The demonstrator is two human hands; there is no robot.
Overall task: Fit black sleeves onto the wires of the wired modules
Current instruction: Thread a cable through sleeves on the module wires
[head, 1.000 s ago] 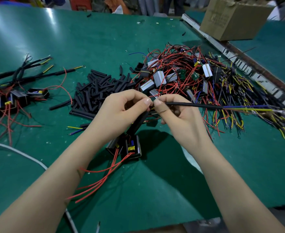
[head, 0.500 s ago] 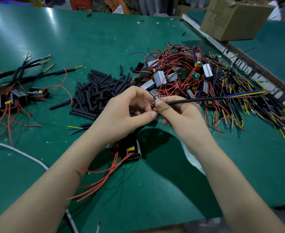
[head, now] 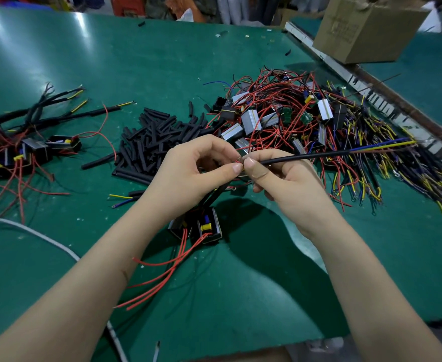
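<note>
Both hands meeting: right hand (head: pixel 285 184) pinching black sleeve (head: pixel 306 157) level, left hand (head: pixel 201 173) pinching probably the wire ends, to line up for threading.

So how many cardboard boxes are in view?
1: a brown cardboard box at the far right, beyond the green table's edge rail. Others may be out of frame.

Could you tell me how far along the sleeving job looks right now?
Done: a small group of modules with sleeved wires lies at far left. In hand: the right hand pinches a black sleeve with blue and yellow wires sticking out its far end, the left hand pinches at its near end, and a module hangs below. Left: a big tangle of unsleeved modules and a heap of loose sleeves. Early days.
</note>
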